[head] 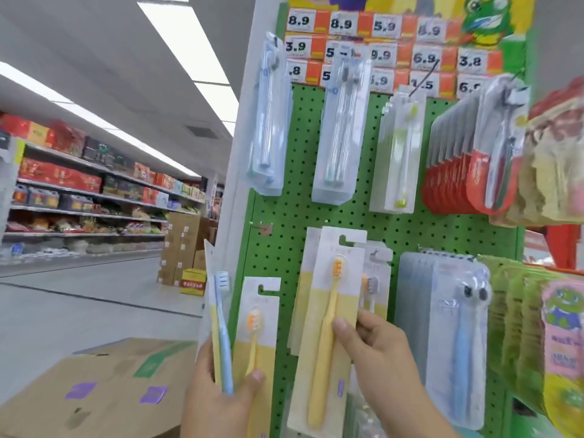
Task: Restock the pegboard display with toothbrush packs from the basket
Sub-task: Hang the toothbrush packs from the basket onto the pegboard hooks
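Observation:
My left hand (pixel 218 396) grips a small bunch of toothbrush packs at the lower middle: a blue-brush pack (pixel 221 330) and a yellow-brush pack (pixel 256 324). My right hand (pixel 376 352) pinches another yellow toothbrush pack (pixel 328 311) by its middle, holding it upright in front of the green pegboard (pixel 284 241). That pack's hook slot sits close to a peg that carries similar packs (pixel 374 279). An empty peg (pixel 262 227) juts out on the board's left. No basket is in view.
Hanging packs fill the upper pegs: clear twin packs (pixel 268 121), a green-brush pack (pixel 399 147), red-backed packs (pixel 464 172). Blue-brush packs (pixel 455 336) hang at lower right. A cardboard box (pixel 104 390) lies lower left. The aisle and shelves (pixel 94 191) stretch away on the left.

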